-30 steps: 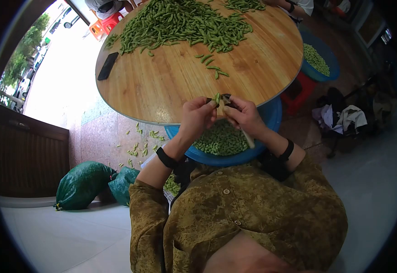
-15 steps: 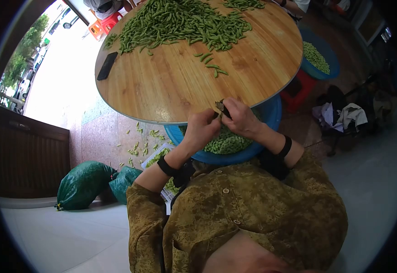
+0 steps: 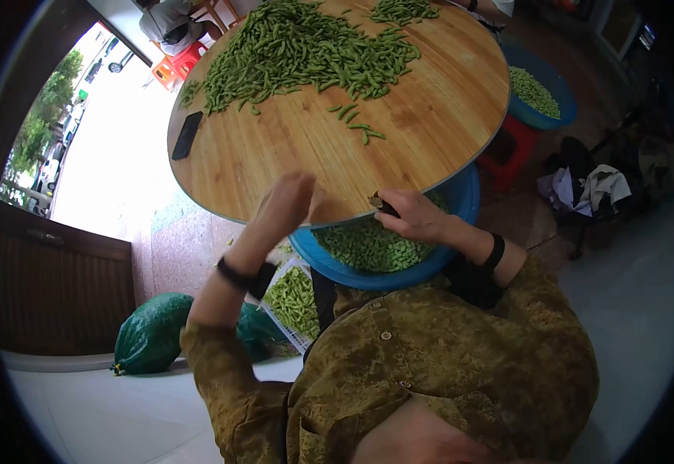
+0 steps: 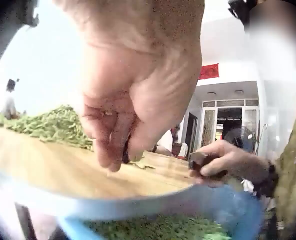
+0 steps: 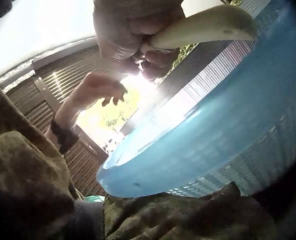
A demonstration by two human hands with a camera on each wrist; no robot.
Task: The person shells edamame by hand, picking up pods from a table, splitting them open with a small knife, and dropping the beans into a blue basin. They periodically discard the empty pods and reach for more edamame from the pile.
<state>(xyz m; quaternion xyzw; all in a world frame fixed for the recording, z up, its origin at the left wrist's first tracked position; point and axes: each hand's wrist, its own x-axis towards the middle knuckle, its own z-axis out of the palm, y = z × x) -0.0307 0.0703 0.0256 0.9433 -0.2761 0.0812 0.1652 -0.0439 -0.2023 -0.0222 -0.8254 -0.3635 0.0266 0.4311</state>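
Note:
My left hand (image 3: pixel 287 203), blurred, hangs over the table's near left edge with its fingers loosely bent downward. Between its thumb and fingers in the left wrist view shows something dark, whose kind I cannot tell. My right hand (image 3: pixel 414 215) grips a tool with a smooth pale handle (image 5: pixel 208 30) over the blue basin (image 3: pixel 352 277). A dark end (image 3: pixel 384 205) sticks out at its fingertips by the table's rim. Small green beans (image 3: pixel 376 246) fill the basin below. Green bean pods (image 3: pixel 306 54) lie heaped on the round wooden table (image 3: pixel 275 147).
A few loose pods (image 3: pixel 364 131) and a black phone (image 3: pixel 187 135) lie on the tabletop. Left of the basin stands a white crate (image 3: pixel 303 342) of pods, near green sacks (image 3: pixel 150 331). Another blue basin (image 3: pixel 561 85) with beans stands right. Another person (image 3: pixel 175 27) sits beyond the table.
My hands were together at the table's edge, a green pod between them; the left has swung away to the left. The right stays over the basin with the tool. The crate is more exposed.

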